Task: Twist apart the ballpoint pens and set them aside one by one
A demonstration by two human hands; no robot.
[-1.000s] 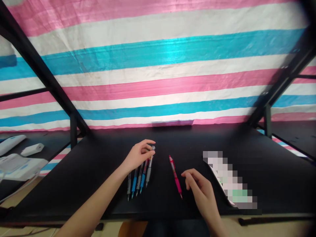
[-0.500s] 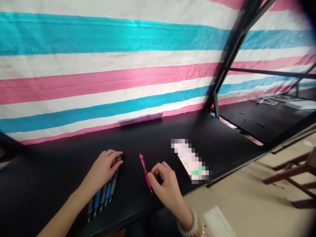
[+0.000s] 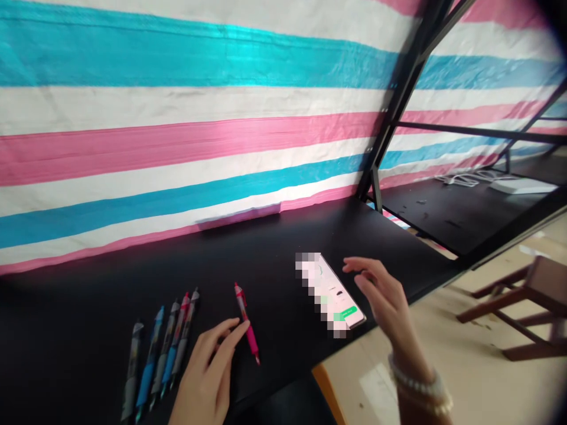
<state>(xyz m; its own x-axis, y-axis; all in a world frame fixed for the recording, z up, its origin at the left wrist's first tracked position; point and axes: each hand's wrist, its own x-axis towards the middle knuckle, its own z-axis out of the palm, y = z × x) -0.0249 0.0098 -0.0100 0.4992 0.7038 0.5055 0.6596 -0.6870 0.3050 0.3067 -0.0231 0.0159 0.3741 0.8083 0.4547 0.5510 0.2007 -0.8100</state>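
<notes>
A pink pen [image 3: 248, 327] lies by itself on the black tabletop, its tip pointing toward me. My left hand [image 3: 210, 369] is beside it with the fingers stretched out, and the fingertips reach the pen's barrel without wrapping round it. Left of that hand, several pens lie side by side, among them a blue pen [image 3: 148, 366] and a grey pen [image 3: 132, 372]. A phone [image 3: 339, 295] with a lit, partly blurred screen rests to the right. Just off the phone's right edge, my right hand [image 3: 385, 295] hovers with fingers apart and holds nothing.
A striped plastic sheet [image 3: 199, 141] hangs behind the black table [image 3: 248, 242]. At the right stands a black metal frame [image 3: 390, 118], with a second table beyond carrying a white flat box [image 3: 522, 186] and cables [image 3: 460, 178]. A wooden stool [image 3: 538, 295] is on the floor.
My left hand has left the row of pens and moved right to the pink pen. My right hand has moved away from the pink pen to the phone's right side.
</notes>
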